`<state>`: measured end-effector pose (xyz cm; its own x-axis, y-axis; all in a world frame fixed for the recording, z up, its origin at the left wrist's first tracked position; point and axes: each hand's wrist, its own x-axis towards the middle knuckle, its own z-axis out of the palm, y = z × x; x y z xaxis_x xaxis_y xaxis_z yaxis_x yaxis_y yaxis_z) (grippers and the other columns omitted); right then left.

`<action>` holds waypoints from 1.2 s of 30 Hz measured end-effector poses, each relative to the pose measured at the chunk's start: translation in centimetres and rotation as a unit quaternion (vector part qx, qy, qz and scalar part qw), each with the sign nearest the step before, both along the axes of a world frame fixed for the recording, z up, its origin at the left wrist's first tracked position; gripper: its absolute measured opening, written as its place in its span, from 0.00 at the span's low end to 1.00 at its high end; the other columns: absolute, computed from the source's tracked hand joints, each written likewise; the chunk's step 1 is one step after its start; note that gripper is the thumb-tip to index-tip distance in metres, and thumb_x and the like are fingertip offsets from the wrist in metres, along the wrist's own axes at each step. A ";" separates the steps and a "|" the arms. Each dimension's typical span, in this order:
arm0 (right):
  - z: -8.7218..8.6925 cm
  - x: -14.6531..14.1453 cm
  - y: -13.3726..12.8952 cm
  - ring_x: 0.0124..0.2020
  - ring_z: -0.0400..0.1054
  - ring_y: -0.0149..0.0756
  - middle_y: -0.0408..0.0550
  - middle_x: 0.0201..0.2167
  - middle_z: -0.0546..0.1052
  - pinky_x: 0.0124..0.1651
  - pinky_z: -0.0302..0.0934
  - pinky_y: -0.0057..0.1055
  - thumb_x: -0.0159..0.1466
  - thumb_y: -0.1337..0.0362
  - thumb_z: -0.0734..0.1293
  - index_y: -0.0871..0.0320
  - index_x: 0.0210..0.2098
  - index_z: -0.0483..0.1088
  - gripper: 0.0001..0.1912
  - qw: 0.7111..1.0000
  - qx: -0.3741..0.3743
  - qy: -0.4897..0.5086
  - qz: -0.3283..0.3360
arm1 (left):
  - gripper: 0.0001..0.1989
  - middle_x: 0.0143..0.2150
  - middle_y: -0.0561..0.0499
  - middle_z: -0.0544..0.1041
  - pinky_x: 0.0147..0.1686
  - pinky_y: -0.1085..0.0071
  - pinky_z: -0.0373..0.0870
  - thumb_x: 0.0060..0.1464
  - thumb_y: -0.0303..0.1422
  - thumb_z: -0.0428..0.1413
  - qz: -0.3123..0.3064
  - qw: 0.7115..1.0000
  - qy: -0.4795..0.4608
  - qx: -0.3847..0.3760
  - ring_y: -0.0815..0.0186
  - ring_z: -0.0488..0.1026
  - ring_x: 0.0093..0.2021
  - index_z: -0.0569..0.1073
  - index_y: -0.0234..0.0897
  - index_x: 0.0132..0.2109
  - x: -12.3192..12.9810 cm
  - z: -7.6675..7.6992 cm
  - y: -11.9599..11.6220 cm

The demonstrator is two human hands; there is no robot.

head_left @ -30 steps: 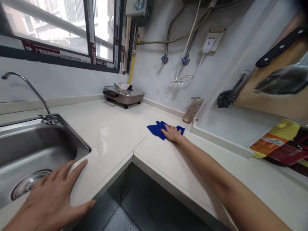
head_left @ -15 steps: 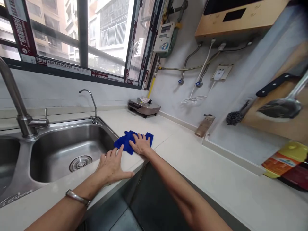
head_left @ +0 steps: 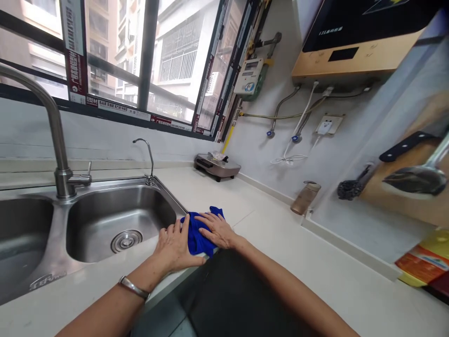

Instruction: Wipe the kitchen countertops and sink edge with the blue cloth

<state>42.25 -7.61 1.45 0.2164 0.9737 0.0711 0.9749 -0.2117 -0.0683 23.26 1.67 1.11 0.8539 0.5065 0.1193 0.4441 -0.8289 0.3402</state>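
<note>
A crumpled blue cloth [head_left: 199, 236] lies on the white countertop [head_left: 280, 252], beside the right front corner of the sink [head_left: 121, 206]. One corner of it hangs over the counter's front edge. My right hand [head_left: 218, 230] rests flat on the cloth with its fingers stretched out, pressing it against the counter. My left hand [head_left: 175, 248], a silver bangle on its wrist, lies on the counter's front edge between sink and cloth. Its fingers are spread, the thumb points right along the edge, and the fingertips come close to the cloth's left side.
The tall faucet [head_left: 63, 180] and a thin curved tap [head_left: 150, 164] stand behind the sink. An electric pan [head_left: 217, 166] sits in the back corner. A brown bottle [head_left: 306, 199] stands against the right wall. A ladle [head_left: 416, 181] and a scrubber [head_left: 351, 188] hang farther right.
The cloth has been drawn toward the counter's front edge under my right hand and bunched up more. My left hand now sits closer to it. The view has shifted left.
</note>
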 end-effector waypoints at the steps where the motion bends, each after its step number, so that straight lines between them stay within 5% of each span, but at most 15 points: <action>1: 0.0 0.5 1.1 0.72 0.45 0.48 0.44 0.72 0.54 0.71 0.40 0.56 0.72 0.45 0.52 0.46 0.71 0.53 0.31 1.000 0.002 -0.001 -0.005 | 0.66 0.74 0.30 0.50 0.66 0.43 0.51 0.37 0.60 0.58 0.001 1.000 0.008 -0.002 0.39 0.54 0.70 0.39 0.30 0.74 0.0 0.0 0.0; 8: -0.2 3.5 8.6 0.72 0.45 0.49 0.45 0.72 0.54 0.70 0.41 0.59 0.72 0.45 0.51 0.46 0.71 0.52 0.31 0.999 0.009 -0.001 -0.051 | 0.67 0.73 0.31 0.52 0.66 0.42 0.51 0.36 0.61 0.58 -0.006 0.999 0.039 -0.010 0.38 0.53 0.70 0.38 0.32 0.74 0.1 0.2 0.0; 13: -0.2 5.6 13.0 0.72 0.46 0.50 0.44 0.73 0.54 0.69 0.40 0.61 0.71 0.43 0.49 0.45 0.72 0.51 0.33 0.996 0.009 -0.003 -0.088 | 0.61 0.73 0.34 0.53 0.66 0.42 0.51 0.38 0.64 0.57 -0.017 0.997 0.071 -0.013 0.39 0.54 0.69 0.48 0.38 0.73 0.0 0.8 0.0; 21: -0.4 11.4 16.7 0.71 0.47 0.54 0.48 0.73 0.54 0.68 0.41 0.63 0.71 0.43 0.48 0.48 0.71 0.53 0.34 0.989 0.014 0.009 -0.145 | 0.60 0.74 0.37 0.52 0.69 0.40 0.46 0.37 0.63 0.59 -0.022 0.996 0.074 -0.037 0.40 0.50 0.71 0.51 0.40 0.73 0.0 0.7 0.1; 29: -1.3 17.4 15.8 0.69 0.51 0.55 0.52 0.71 0.57 0.67 0.42 0.64 0.71 0.44 0.46 0.48 0.70 0.54 0.33 0.976 0.027 0.000 -0.216 | 0.61 0.75 0.36 0.48 0.69 0.34 0.40 0.38 0.63 0.59 -0.029 0.993 0.092 -0.067 0.38 0.44 0.73 0.49 0.41 0.73 0.1 1.1 0.2; 36: -1.3 20.0 8.2 0.67 0.54 0.58 0.56 0.69 0.60 0.64 0.48 0.64 0.71 0.45 0.45 0.52 0.70 0.55 0.34 0.952 0.020 -0.016 -0.305 | 0.60 0.73 0.35 0.51 0.68 0.37 0.44 0.39 0.63 0.59 -0.031 0.995 0.084 -0.052 0.38 0.48 0.71 0.51 0.38 0.73 0.0 1.3 0.1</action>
<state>62.30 0.62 0.12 0.7380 0.6639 0.1206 0.6730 -0.7372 -0.0604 23.24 1.74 2.37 0.8872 0.4547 -0.0783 0.4515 -0.8206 0.3504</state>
